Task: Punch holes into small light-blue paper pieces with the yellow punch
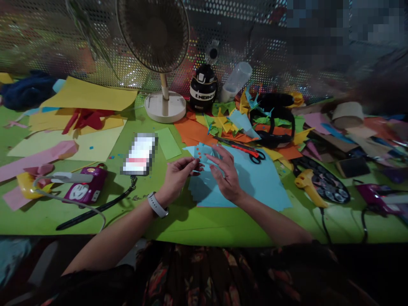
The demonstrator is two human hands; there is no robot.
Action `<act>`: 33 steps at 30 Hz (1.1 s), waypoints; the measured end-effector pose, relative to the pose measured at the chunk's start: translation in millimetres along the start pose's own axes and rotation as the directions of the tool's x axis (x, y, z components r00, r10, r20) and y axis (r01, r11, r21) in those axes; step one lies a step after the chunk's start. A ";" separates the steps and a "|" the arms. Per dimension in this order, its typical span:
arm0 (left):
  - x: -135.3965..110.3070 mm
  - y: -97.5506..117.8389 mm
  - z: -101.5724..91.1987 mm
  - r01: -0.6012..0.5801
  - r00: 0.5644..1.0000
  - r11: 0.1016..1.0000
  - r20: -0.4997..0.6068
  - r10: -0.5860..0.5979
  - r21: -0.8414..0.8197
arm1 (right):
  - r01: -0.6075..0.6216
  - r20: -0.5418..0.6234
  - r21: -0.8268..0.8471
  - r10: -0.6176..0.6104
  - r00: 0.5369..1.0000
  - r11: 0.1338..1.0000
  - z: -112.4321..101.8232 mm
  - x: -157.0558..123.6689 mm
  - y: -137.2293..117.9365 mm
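Note:
My left hand, with a pale watch at the wrist, has its thumb and finger pinched together at the lower left edge of a small light-blue paper piece dotted with orange. The pinch seems to hold that edge, though the fingertips hide it. Curved over the right side of the piece is my right hand, its fingers apart and near or against the paper. Beneath both hands lie light-blue sheets. Red-and-black scissors rest on the sheets' far edge, just beyond my right hand.
A fan and a black jar stand at the back. Cut paper shapes are heaped before them. A phone and purple power strip lie left. On the right are a yellow glue gun and a dark tray.

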State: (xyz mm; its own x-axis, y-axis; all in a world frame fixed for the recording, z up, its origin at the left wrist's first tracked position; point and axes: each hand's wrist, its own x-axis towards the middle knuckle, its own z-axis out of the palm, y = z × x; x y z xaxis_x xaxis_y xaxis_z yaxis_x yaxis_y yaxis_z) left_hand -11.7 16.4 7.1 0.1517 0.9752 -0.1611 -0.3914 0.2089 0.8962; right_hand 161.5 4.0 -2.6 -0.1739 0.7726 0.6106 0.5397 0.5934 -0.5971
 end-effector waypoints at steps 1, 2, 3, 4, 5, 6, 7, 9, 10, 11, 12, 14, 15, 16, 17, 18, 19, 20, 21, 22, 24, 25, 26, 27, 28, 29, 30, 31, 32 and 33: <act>-0.2 0.5 0.1 0.003 1.000 1.000 0.001 -0.003 0.004 | -0.014 -0.015 -0.010 0.014 1.000 1.000 -0.4 1.2 0.8; -0.3 0.9 0.1 0.005 1.000 1.000 0.006 -0.005 0.008 | -0.030 -0.028 -0.021 0.029 0.999 0.999 -1.3 2.9 1.7; -0.3 1.2 0.0 0.008 1.000 1.000 0.015 -0.008 0.012 | -0.047 -0.037 -0.034 0.046 0.998 0.998 -2.8 5.0 2.7; -0.2 1.5 -0.4 0.010 1.000 1.000 0.026 -0.011 0.021 | -0.066 -0.039 -0.047 0.064 0.997 0.997 -4.9 7.6 3.9; 0.1 1.6 -0.8 0.013 0.999 0.999 0.038 -0.014 0.034 | -0.084 -0.031 -0.056 0.082 0.996 0.995 -7.4 10.4 5.1; 0.6 1.6 -1.4 0.015 0.999 0.999 0.050 -0.017 0.052 | -0.099 -0.013 -0.059 0.099 0.995 0.993 -10.0 13.1 6.3; 1.2 1.5 -2.1 0.016 0.998 0.997 0.060 -0.020 0.071 | -0.115 0.010 -0.053 0.115 0.993 0.992 -12.6 15.4 7.5; 2.5 1.0 -3.5 0.014 0.997 0.994 0.076 -0.022 0.104 | -0.146 0.048 -0.010 0.147 0.988 0.989 -16.3 18.4 9.5; 3.1 0.7 -4.1 0.013 0.996 0.993 0.081 -0.022 0.113 | -0.165 0.065 0.020 0.164 0.984 0.986 -17.1 18.8 10.2; 3.5 0.4 -4.7 0.012 0.996 0.993 0.082 -0.022 0.117 | -0.187 0.079 0.053 0.183 0.980 0.981 -17.2 18.7 10.6; 3.7 0.1 -5.2 0.013 0.996 0.993 0.082 -0.023 0.118 | -0.211 0.088 0.086 0.204 0.975 0.974 -16.8 18.1 10.9; 3.7 -0.5 -5.9 0.022 0.996 0.993 0.080 -0.032 0.120 | -0.250 0.093 0.142 0.239 0.967 0.958 -15.1 16.3 10.9; 3.5 -0.6 -6.0 0.029 0.996 0.992 0.079 -0.038 0.121 | -0.262 0.091 0.161 0.250 0.964 0.952 -14.1 15.5 10.7; 3.3 -0.8 -6.1 0.035 0.996 0.992 0.078 -0.045 0.124 | -0.269 0.086 0.174 0.257 0.962 0.947 -13.2 14.8 10.5; 3.1 -1.0 -6.2 0.041 0.996 0.991 0.077 -0.051 0.127 | -0.275 0.083 0.181 0.263 0.961 0.944 -12.4 14.3 10.3; 3.0 -1.1 -6.1 0.045 0.996 0.991 0.073 -0.055 0.130 | -0.277 0.084 0.184 0.266 0.960 0.943 -11.8 13.9 10.2; 3.0 -1.4 -6.1 0.048 0.996 0.990 0.067 -0.057 0.134 | -0.279 0.086 0.185 0.267 0.960 0.942 -11.4 13.6 10.2; 3.1 -1.6 -6.2 0.049 0.996 0.989 0.062 -0.058 0.140 | -0.280 0.089 0.187 0.268 0.959 0.942 -11.0 13.4 10.2; 3.3 -2.0 -6.3 0.049 0.997 0.988 0.057 -0.058 0.146 | -0.281 0.089 0.188 0.269 0.959 0.941 -10.8 13.2 10.2; 3.5 -2.4 -6.4 0.048 0.997 0.987 0.056 -0.058 0.153 | -0.281 0.086 0.188 0.269 0.959 0.941 -10.6 13.1 10.3; 4.0 -3.4 -6.9 0.043 0.997 0.985 0.063 -0.054 0.164 | -0.284 0.076 0.186 0.274 0.959 0.941 -10.4 12.7 10.2; 4.2 -3.9 -7.1 0.039 0.996 0.985 0.069 -0.052 0.169 | -0.284 0.072 0.183 0.275 0.959 0.941 -10.4 12.5 10.1; 4.3 -4.4 -7.3 0.037 0.996 0.984 0.075 -0.050 0.173 | -0.283 0.068 0.181 0.275 0.959 0.942 -10.3 12.4 10.0; 4.4 -4.8 -7.5 0.036 0.996 0.983 0.079 -0.050 0.178 | -0.281 0.064 0.178 0.273 0.960 0.943 -10.2 12.1 9.9; 4.5 -5.2 -7.7 0.035 0.995 0.982 0.081 -0.050 0.185 | -0.279 0.062 0.176 0.272 0.960 0.944 -10.1 11.9 9.9; 4.5 -5.5 -7.8 0.035 0.995 0.981 0.083 -0.052 0.191 | -0.279 0.060 0.175 0.273 0.960 0.944 -10.0 11.7 10.0; 4.4 -5.7 -7.9 0.035 0.995 0.980 0.086 -0.053 0.196 | -0.281 0.056 0.176 0.276 0.960 0.943 -9.9 11.4 10.1; 4.4 -5.9 -7.9 0.035 0.995 0.980 0.089 -0.053 0.198 | -0.285 0.054 0.180 0.280 0.958 0.941 -9.8 11.1 10.4; 4.5 -6.0 -7.8 0.033 0.994 0.980 0.094 -0.052 0.198 | -0.291 0.053 0.184 0.286 0.957 0.939 -9.8 10.9 10.6; 4.5 -6.1 -7.8 0.031 0.994 0.980 0.101 -0.051 0.197 | -0.296 0.054 0.188 0.291 0.955 0.936 -9.9 10.8 10.9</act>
State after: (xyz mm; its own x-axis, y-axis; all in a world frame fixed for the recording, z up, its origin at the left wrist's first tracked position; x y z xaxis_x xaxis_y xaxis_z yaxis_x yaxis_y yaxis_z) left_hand -15.7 20.2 -2.2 0.2623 0.9509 -0.1646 -0.2005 0.2205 0.9546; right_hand 173.6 16.6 2.6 -0.0536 0.9230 0.3810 0.4016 0.3693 -0.8381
